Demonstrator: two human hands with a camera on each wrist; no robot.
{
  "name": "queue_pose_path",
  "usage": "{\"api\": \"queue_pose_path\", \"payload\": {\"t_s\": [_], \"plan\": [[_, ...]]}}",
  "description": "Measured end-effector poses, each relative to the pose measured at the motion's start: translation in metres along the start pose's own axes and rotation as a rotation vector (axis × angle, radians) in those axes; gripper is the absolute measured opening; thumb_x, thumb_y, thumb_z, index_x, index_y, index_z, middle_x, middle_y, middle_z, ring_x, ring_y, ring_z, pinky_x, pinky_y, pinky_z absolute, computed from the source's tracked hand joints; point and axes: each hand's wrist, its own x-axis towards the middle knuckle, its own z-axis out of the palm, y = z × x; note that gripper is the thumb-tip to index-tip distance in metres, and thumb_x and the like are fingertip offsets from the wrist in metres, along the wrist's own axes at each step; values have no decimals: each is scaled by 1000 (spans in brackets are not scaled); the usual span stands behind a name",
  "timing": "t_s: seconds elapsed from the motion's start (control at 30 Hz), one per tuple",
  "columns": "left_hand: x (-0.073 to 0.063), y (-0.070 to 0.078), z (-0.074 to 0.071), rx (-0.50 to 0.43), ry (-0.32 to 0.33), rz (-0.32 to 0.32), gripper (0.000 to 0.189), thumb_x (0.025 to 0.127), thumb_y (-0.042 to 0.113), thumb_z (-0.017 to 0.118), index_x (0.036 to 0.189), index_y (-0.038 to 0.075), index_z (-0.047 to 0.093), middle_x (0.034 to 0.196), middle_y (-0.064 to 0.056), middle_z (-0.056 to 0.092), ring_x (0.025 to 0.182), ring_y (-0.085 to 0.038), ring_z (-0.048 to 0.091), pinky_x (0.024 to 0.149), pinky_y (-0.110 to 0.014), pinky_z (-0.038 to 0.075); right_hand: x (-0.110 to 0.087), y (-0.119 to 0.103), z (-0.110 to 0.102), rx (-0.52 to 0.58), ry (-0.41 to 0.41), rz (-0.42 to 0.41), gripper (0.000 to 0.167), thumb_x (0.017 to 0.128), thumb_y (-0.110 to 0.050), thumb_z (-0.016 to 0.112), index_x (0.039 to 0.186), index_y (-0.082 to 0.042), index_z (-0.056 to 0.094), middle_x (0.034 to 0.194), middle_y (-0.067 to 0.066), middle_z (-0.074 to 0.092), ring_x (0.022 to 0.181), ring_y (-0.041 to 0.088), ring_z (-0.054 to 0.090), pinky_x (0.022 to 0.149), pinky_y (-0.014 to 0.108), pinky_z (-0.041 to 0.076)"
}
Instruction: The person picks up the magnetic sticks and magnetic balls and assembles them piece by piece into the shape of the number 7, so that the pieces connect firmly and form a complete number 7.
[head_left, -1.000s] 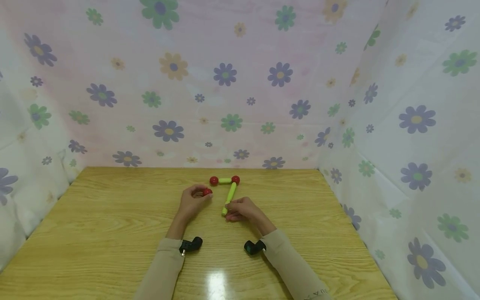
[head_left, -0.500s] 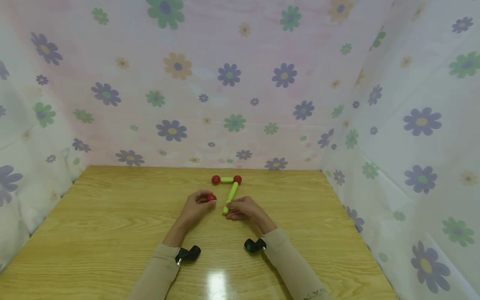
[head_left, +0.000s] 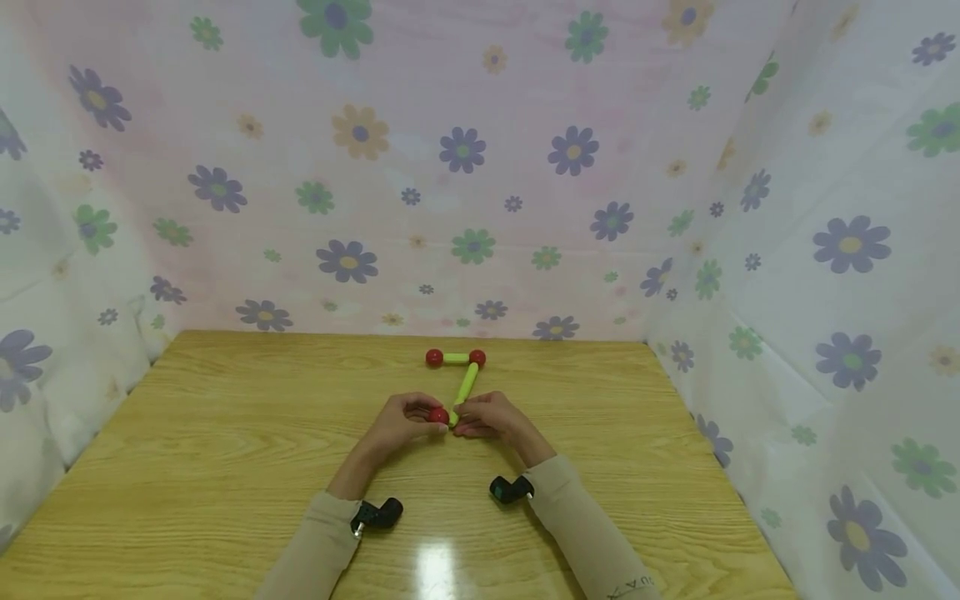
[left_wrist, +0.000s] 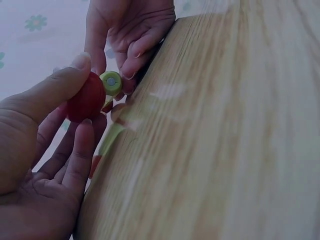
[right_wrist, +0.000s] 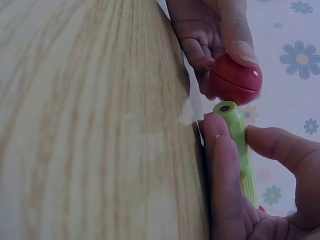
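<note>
My left hand (head_left: 405,421) pinches a red ball (left_wrist: 86,100) between thumb and fingers. Close to it, my right hand (head_left: 491,415) holds the near end of a long yellow-green rod (head_left: 468,382). In the right wrist view the ball, with a seam line round it, sits right at the rod's end (right_wrist: 225,108), which has a dark round centre. The rod's far end meets a second red ball (head_left: 477,358). From that ball a short yellow-green rod (head_left: 456,359) runs left to a third red ball (head_left: 434,357), making a 7-like shape.
The pieces lie on a wood-grain table (head_left: 225,450), whose back edge runs just behind the far balls. Flower-printed curtains (head_left: 405,250) hang behind it and at both sides. Each wrist wears a small black camera (head_left: 378,512) on a beige sleeve (head_left: 315,542).
My left hand has brought its red ball right and nearer to me, up to the rod's near end. My right hand keeps its grip on the rod with little movement. The head view has shifted slightly.
</note>
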Motion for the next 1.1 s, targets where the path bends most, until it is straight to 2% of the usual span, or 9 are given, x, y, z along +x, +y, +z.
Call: {"api": "queue_pose_path", "payload": {"t_s": [0.2,0.4,0.7,1.1], "plan": [[-1,-1,0,-3,11,3,39,85,9,84,120,0,69,110,-10,71,96,-18,68,84,-28,56,1,1,-1,-8,-10,-9,33,98,-20,69,119,6,66,81,6,75,70,9,73,67,21,59],[-3,0,3,10,-4,-11,36,82,8,86,114,0,70,104,-9,72,92,-18,69,81,-27,55,0,0,0,-5,-6,-8,31,98,-18,68,118,6,66,79,6,75,70,10,72,67,21,59],[-5,1,7,45,-15,31,35,81,4,86,110,-5,69,99,-12,71,85,-16,67,75,-25,55,-2,-1,1,-3,9,-13,32,99,-19,67,119,7,66,82,7,74,69,9,72,67,21,59],[-7,0,12,85,5,47,34,80,6,87,108,-3,69,97,-11,71,85,-16,66,74,-25,55,-1,3,0,-6,11,-23,34,99,-18,66,121,8,65,85,9,74,69,9,72,66,20,59]]}}
